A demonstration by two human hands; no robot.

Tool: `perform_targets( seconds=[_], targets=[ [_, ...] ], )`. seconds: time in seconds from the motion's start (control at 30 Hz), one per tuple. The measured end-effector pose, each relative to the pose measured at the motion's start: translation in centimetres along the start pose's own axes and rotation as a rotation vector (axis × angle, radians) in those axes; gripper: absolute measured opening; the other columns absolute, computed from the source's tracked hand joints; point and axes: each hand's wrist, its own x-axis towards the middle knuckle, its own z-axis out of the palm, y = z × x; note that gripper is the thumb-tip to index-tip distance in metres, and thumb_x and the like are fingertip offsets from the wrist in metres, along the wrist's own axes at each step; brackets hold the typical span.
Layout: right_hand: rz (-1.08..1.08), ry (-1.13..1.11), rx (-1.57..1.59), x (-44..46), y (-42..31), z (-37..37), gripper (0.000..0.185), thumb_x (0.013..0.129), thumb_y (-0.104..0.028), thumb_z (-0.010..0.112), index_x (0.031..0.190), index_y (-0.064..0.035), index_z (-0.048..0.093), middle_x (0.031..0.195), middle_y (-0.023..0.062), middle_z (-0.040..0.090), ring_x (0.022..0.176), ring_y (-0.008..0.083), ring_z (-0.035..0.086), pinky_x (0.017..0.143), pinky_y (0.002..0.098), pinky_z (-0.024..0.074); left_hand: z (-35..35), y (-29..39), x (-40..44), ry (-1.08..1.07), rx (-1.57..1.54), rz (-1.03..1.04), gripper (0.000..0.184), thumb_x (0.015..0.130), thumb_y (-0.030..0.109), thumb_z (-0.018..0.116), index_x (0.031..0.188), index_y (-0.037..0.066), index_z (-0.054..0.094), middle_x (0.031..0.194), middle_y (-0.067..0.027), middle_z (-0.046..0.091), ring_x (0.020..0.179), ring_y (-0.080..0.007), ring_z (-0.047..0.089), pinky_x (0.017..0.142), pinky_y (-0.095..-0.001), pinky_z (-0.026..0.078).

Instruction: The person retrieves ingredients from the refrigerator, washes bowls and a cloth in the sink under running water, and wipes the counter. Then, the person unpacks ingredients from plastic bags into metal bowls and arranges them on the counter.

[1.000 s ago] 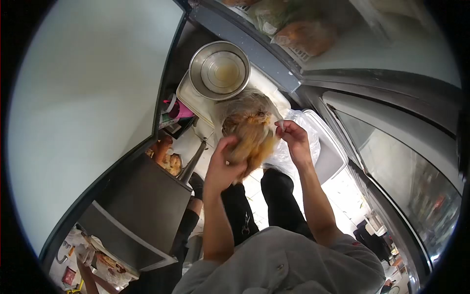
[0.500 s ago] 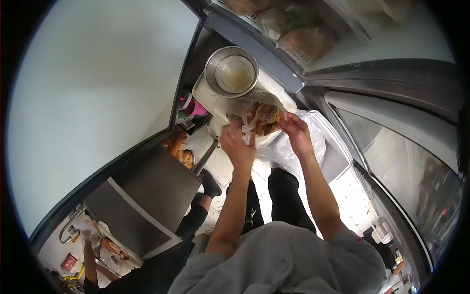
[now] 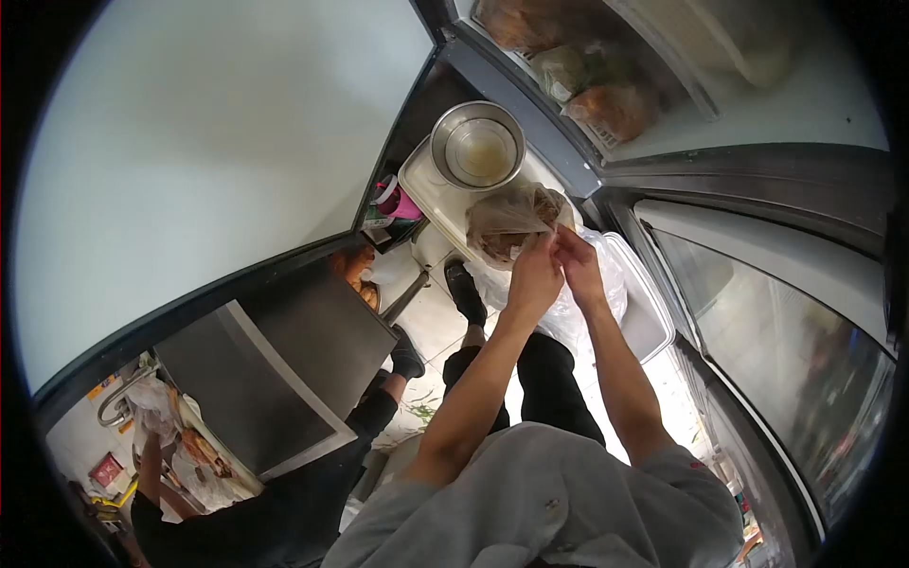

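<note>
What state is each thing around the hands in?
Plastic bag: filled, mouth gathered; knot can't be seen
Left hand: closed on bag's mouth
Right hand: same
Metal bowl: upright, uncovered
White tub: uncovered, clear plastic over one side

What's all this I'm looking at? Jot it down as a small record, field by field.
Left hand: pinching the gathered edge of a bag
Right hand: pinching it too, against the left
Bag contents: brownish, unclear what
Bowl: metal, beyond the bag
Nearby: another person in dark clothes, lower left
</note>
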Motion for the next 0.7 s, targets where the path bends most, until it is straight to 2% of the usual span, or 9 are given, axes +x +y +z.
perform_targets(
  seconds=[0.07,0.17,0.2,0.3,0.33,0.43,0.47,0.57,0.7],
  targets=[
    [0.027,-0.054,0.09,0.0,-0.2,-0.5,0.039,0.082,0.003,0.055,0.121,0.0054,0.053,0.103,0.0084,0.064,0.092,0.0121,0.058,0.082,0.0254,0.0465,1.4,-1.1,0.4,-0.048,0.134,-0.004,0.027,0.079,0.0,0.055,0.106,-0.003,0.057,0.099,-0.0243,0.062,0.095,-0.0395,0.06,0.083,-0.0439,0.047],
    [0.126,-0.137,-0.13,0.2,-1.3,0.3,0.046,0.079,0.007,0.049,0.126,0.0039,0.051,0.114,0.0104,0.061,0.106,0.018,0.057,0.092,0.0299,0.0435,0.8,-3.6,1.0,-0.247,0.125,-0.011,0.037,0.076,-0.001,0.055,0.113,-0.001,0.056,0.11,-0.0234,0.056,0.101,-0.0414,0.055,0.086,-0.0472,0.046],
    [0.126,-0.114,0.073,1.0,1.3,0.0,0.044,0.077,0.007,0.049,0.121,0.0039,0.054,0.109,0.0093,0.063,0.099,0.018,0.06,0.084,0.0293,0.0479,0.4,-3.0,0.1,-0.215,0.14,0.031,0.04,0.075,-0.002,0.057,0.115,0.0,0.057,0.114,-0.0209,0.055,0.1,-0.0408,0.056,0.087,-0.0457,0.047],
    [0.004,-0.072,-0.029,2.2,4.3,0.0,0.034,0.077,0.005,0.051,0.11,0.0041,0.06,0.096,0.0087,0.067,0.086,0.0174,0.063,0.073,0.0302,0.0513,-1.3,-3.2,0.2,-0.218,0.17,0.241,0.042,0.074,-0.001,0.061,0.115,0.004,0.058,0.118,-0.0161,0.054,0.099,-0.0373,0.057,0.087,-0.0427,0.048],
    [0.044,-0.005,-0.193,1.8,2.0,0.9,0.026,0.078,0.002,0.056,0.102,0.0012,0.063,0.086,0.0122,0.068,0.074,0.0235,0.066,0.068,0.0333,0.052,-2.6,-1.0,1.1,-0.339,0.21,-0.089,0.043,0.073,-0.002,0.06,0.114,0.01,0.061,0.114,-0.0131,0.057,0.107,-0.0323,0.055,0.091,-0.0395,0.046],
    [-0.148,0.081,-0.607,1.2,0.0,1.9,0.024,0.077,-0.002,0.059,0.101,-0.0008,0.064,0.083,0.0182,0.067,0.073,0.0324,0.066,0.07,0.0355,0.0514,-2.8,-3.3,3.3,-0.273,0.221,0.184,0.044,0.072,-0.001,0.062,0.114,0.011,0.061,0.114,-0.0113,0.056,0.109,-0.0305,0.054,0.092,-0.0386,0.045],
    [-0.147,0.089,-0.606,1.0,-0.6,2.2,0.03,0.075,-0.003,0.063,0.105,-0.0026,0.063,0.089,0.0209,0.065,0.08,0.0383,0.063,0.072,0.0387,0.051,-2.8,-4.1,4.4,-0.416,0.284,0.169,0.044,0.072,0.005,0.066,0.114,0.013,0.061,0.118,-0.0117,0.054,0.11,-0.0307,0.053,0.093,-0.0381,0.045],
    [-0.367,0.079,-0.659,0.5,0.3,1.8,0.033,0.072,0.0,0.064,0.105,-0.0019,0.063,0.092,0.0203,0.063,0.085,0.0374,0.063,0.074,0.0401,0.0512,-2.1,-5.5,8.7,-0.842,0.551,0.216,0.042,0.072,0.014,0.069,0.113,0.013,0.061,0.124,-0.0129,0.052,0.111,-0.03,0.053,0.094,-0.0376,0.044],
    [-0.355,0.302,-0.672,-0.1,1.3,2.1,0.037,0.072,0.0,0.061,0.108,-0.0078,0.059,0.099,0.0152,0.057,0.083,0.0375,0.061,0.068,0.0451,0.0526,-1.3,-3.6,10.2,-0.822,0.714,0.261,0.032,0.075,0.023,0.07,0.104,0.012,0.062,0.128,-0.0125,0.053,0.11,-0.0269,0.055,0.088,-0.0383,0.047]
  ],
)
